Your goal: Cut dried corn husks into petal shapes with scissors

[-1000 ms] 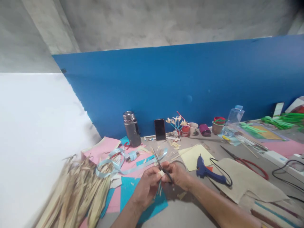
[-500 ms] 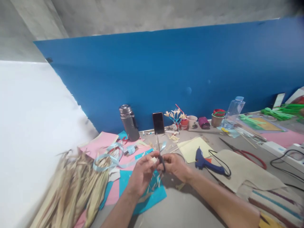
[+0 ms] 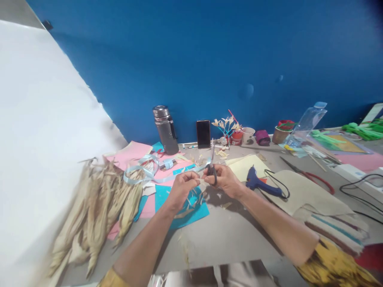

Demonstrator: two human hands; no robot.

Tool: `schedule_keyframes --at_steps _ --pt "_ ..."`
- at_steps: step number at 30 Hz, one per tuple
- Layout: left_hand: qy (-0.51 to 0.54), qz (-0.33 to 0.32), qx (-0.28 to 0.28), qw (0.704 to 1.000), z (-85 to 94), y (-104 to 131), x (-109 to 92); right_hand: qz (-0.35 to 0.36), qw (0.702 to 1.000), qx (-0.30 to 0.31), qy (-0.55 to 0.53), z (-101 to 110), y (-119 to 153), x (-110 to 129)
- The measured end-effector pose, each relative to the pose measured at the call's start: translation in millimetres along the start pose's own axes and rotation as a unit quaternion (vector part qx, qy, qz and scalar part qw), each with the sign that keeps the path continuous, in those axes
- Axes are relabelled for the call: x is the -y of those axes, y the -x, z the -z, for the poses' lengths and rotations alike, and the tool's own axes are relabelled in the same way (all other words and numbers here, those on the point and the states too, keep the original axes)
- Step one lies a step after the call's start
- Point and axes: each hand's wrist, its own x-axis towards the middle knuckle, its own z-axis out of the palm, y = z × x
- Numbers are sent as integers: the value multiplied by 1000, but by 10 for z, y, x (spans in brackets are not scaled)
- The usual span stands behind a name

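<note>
My left hand (image 3: 182,190) pinches a small pale piece of husk (image 3: 201,181) between thumb and fingertips; its outline is mostly hidden. Close beside it, my right hand (image 3: 226,181) grips small dark-handled scissors (image 3: 213,170) with the blades pointing up and away from me. The right fingers also come close to the husk piece, and I cannot tell whether they touch it. Under my hands lies a blue sheet (image 3: 191,217) strewn with thin pale scraps. A heap of dried husks (image 3: 98,211) spreads along the left side of the table.
A thermos (image 3: 166,131), a phone (image 3: 203,134) and husk flowers (image 3: 224,124) stand by the blue wall. To the right are a blue glue gun (image 3: 260,183), red-handled shears (image 3: 314,177), a tilted plastic bottle (image 3: 308,123) and a power strip (image 3: 357,181). Light-blue ribbon (image 3: 139,175) loops at left.
The view has tipped downward, showing more of the near table edge. My hands have drawn slightly apart, and the scissors now stand more upright, away from the husk piece.
</note>
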Motion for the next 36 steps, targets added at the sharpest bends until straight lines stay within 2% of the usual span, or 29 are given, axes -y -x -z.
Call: schedule_keyframes --at_steps 3,6,11,15,17,22,27,32,36 --pt "-2 7 30 1000 -19 13 2 2 1000 9 28 -16 13 23" --pt "70 40 40 996 -32 16 -16 7 999 -9 31 -39 21 49" --pt "239 58 -21 969 -36 6 -5 30 994 -101 -1 -88 18 84" --pt "207 45 14 977 -97 38 62 44 990 -135 0 -109 16 60" --pt "174 43 12 984 -134 59 86 39 990 -133 7 -112 19 42" --pt "143 37 -11 989 -168 77 82 26 993 -116 15 -111 24 9" --pt "151 11 -30 988 -112 46 19 23 996 -86 24 -102 22 -10" --pt "153 -50 -54 986 -13 19 -95 -28 997 25 74 -103 64 20" --pt "145 -99 -67 982 34 0 -110 -19 988 102 112 -104 122 20"
